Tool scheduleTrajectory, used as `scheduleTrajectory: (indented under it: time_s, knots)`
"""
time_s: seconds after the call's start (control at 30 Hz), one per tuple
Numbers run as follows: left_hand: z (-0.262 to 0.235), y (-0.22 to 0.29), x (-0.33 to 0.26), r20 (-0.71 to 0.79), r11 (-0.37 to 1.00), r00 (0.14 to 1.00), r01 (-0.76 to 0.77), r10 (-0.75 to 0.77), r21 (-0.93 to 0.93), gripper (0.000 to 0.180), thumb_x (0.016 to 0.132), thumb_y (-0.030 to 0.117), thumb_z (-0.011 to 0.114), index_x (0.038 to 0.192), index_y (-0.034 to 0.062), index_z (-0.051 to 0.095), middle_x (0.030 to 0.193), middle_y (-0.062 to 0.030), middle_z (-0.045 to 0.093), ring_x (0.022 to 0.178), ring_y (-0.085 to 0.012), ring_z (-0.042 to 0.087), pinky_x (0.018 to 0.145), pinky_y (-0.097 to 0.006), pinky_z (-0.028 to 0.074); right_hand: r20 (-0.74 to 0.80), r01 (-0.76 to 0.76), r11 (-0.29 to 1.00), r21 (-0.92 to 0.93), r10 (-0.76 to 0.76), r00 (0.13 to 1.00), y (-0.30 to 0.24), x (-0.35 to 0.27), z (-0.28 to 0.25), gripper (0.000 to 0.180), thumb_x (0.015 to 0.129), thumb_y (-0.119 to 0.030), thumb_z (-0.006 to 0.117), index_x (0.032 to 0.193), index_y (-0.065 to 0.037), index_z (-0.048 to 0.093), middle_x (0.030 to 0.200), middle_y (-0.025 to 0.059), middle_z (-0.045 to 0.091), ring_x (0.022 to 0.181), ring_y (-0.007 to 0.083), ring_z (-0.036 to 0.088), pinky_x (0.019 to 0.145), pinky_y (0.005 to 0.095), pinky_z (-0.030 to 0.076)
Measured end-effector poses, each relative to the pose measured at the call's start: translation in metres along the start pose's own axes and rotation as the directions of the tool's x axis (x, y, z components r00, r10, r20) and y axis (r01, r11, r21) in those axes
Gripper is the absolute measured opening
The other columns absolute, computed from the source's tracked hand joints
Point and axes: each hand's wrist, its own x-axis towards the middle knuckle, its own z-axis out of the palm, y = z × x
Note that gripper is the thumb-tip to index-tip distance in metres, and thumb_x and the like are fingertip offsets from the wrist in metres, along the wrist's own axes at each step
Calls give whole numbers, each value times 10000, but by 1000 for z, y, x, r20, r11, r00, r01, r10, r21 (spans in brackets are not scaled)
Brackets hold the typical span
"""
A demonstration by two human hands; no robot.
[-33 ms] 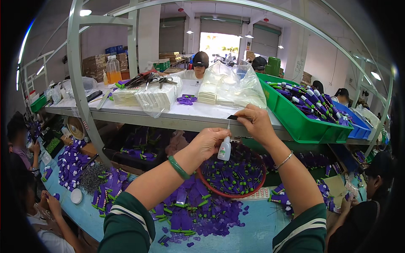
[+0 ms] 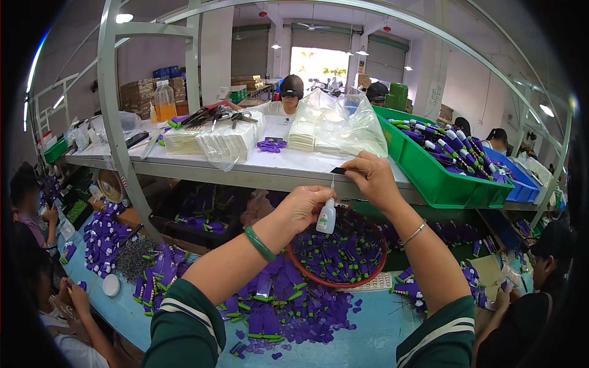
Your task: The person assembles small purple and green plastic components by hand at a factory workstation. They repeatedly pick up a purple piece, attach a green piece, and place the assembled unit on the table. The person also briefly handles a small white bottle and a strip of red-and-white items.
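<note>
My left hand [image 2: 308, 204] is closed in a pinch at the neck of a small translucent squeeze bottle [image 2: 326, 219]. Its body hangs below my fingers, and a thin pale tip [image 2: 333, 182] points up. My right hand [image 2: 372, 175], just to the right and higher, pinches a small flat black piece [image 2: 338, 171] between thumb and fingers. The bottle's tip ends just under that piece; whether they touch I cannot tell. Below both hands stands a round red basket [image 2: 384, 260] full of purple and green parts, partly covered by the bottle and my left hand.
A shelf edge [image 2: 264, 174] runs behind my hands, with bagged white packs [image 2: 208, 144] on top. At right sits a green crate [image 2: 451, 190] of purple parts. Loose purple pieces [image 2: 264, 313] cover the blue table [image 2: 362, 331]. Co-workers sit at both sides and beyond the shelf.
</note>
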Motion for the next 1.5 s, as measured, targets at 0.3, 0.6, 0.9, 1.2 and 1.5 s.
scheduleTrajectory:
  time_s: [0.3, 0.6, 0.9, 1.2, 1.5]
  knots:
    - [-1, 1, 0, 2, 999, 1000, 9, -9, -50, 131, 879, 143, 643, 929, 22, 629, 819, -21, 610, 739, -115, 569, 702, -273, 469, -9, 3, 999, -52, -4, 1000, -3, 2, 0, 127, 737, -66, 682, 863, -53, 703, 763, 108, 601, 741, 297, 601, 661, 390, 472]
    - [-2, -2, 3, 13, 998, 999, -37, 37, -45, 136, 879, 123, 638, 932, -3, 629, 828, -42, 608, 755, -125, 563, 704, -266, 461, 99, 60, 981, -183, -42, 994, -14, 14, -5, 128, 714, -7, 667, 841, -8, 687, 767, 122, 617, 714, 291, 617, 652, 361, 479]
    - [1, -13, -23, 36, 989, 997, -78, 74, 125, 133, 904, 152, 616, 911, 22, 645, 824, -25, 619, 730, -98, 566, 676, -249, 472, 73, 45, 977, -209, -30, 997, -16, 24, -11, 98, 727, -41, 674, 822, -20, 678, 810, 116, 630, 745, 288, 622, 668, 366, 481]
    - [-1, -17, -68, 51, 909, 937, -347, 345, 230, 121, 898, 132, 630, 942, 23, 657, 809, 1, 633, 690, -51, 553, 632, -196, 447, -191, 254, 883, -394, -348, 918, -15, 11, 3, 40, 744, -77, 675, 781, -66, 665, 817, 76, 620, 783, 262, 599, 664, 368, 478]
    - [-8, -19, -82, -100, 919, 914, -395, 393, -6, 116, 883, 100, 641, 959, 13, 640, 845, -12, 626, 752, -61, 565, 689, -205, 462, 276, -365, 897, 251, 295, 915, -108, -60, 38, 279, 726, -165, 763, 928, -9, 649, 766, 71, 643, 610, 118, 560, 579, 266, 457]
